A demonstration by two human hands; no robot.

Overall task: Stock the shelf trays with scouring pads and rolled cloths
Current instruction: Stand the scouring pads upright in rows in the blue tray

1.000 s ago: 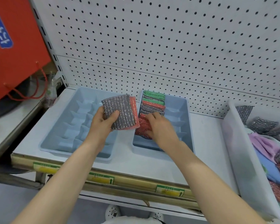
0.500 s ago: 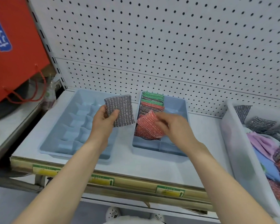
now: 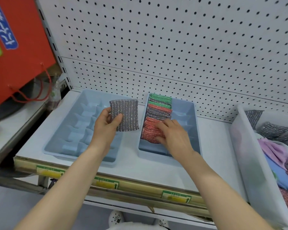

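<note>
Scouring pads in blue tray, grey pad held, white shelf, pegboard

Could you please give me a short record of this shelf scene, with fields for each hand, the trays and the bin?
Left hand: holds a grey glittery rectangular scouring pad above the left tray's right edge.
Right hand: rests on red scouring pads at the row's front; grip unclear.
Right light-blue plastic tray: left column packed with green, grey and red pads.
Left light-blue plastic divided tray: no pads visible.
White plastic bin: far right, holds loose pads and cloths.
</note>
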